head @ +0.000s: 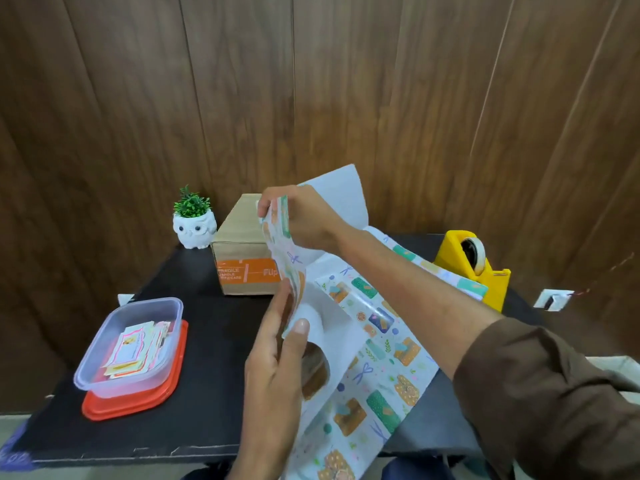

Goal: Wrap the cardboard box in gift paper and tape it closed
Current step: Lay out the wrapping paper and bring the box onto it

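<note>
A brown cardboard box (242,251) with an orange label stands on the black table (207,334), towards the back. A sheet of gift paper (377,344), white with printed presents and bows, lies curled across the table's right half and hangs over the front edge. My right hand (304,216) pinches its far edge, lifted in front of the box. My left hand (277,372) pinches the near part of the same lifted edge between thumb and fingers. A yellow tape dispenser (474,268) stands at the back right; the paper covers part of its base.
A clear plastic container (114,344) with paper cards sits on its red lid (166,393) at the front left. A white owl pot (194,232) with a green plant stands left of the box. A wood-panelled wall rises behind the table.
</note>
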